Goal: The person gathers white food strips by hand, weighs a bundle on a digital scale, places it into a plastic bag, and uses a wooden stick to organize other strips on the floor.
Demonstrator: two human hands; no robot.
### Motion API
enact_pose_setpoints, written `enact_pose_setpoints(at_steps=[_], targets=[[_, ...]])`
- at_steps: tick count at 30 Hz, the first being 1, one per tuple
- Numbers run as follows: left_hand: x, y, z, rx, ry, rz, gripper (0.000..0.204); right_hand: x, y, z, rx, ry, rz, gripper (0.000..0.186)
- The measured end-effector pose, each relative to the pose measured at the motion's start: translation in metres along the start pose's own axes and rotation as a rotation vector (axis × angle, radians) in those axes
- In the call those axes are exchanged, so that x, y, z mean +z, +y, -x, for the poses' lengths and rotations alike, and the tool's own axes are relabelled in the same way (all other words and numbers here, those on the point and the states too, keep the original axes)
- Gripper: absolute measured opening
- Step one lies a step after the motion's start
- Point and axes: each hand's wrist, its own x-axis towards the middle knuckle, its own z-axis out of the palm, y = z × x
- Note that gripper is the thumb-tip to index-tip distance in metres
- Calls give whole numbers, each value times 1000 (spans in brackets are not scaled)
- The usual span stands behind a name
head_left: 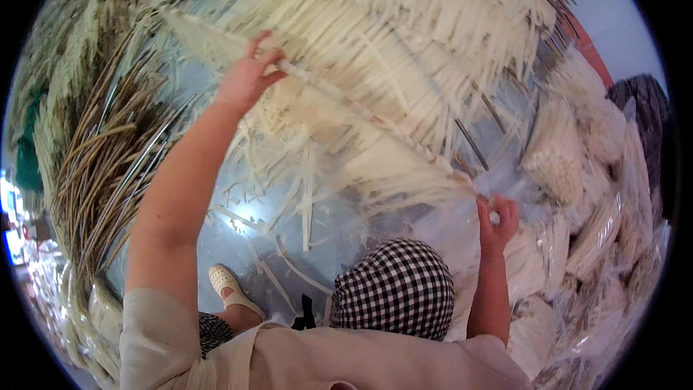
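Note:
A long thin rod (375,121) with pale, blurred strips along it slants across the view, from far left down to near right. My left hand (253,76) is closed around it toward its far end, the index finger raised. Beyond that hand the pale material (206,35) continues to the upper left. My right hand (498,222) pinches the near right end between thumb and fingers. Under and behind the rod spreads a wide heap of pale flat strips (433,14). Motion blur hides how the strips sit on the rod.
Brown sticks (108,159) lie bundled at left, below greenish-pale strips (79,36). Clear plastic bags of pale bundles (556,152) pile up at right. Loose strips (307,202) litter the grey floor (224,245). My checked-cloth knee (393,289) and a cream perforated shoe (234,292) are close by.

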Motion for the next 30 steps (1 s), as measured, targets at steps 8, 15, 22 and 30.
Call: enact_pose_setpoints(at_steps=[8,15,22,30], targets=[[-10,-3,20,-157,63,-34,26,22,4,24,707,118,-756,35],[-17,6,59,-49,171,-52,28,56,-17,-65,792,291,-1575,60],[-21,61,108,-59,18,3,29,33,-17,-61,899,500,-1330,40],[-16,29,173,-124,581,289,24,84,87,-29,1273,474,-1249,23]])
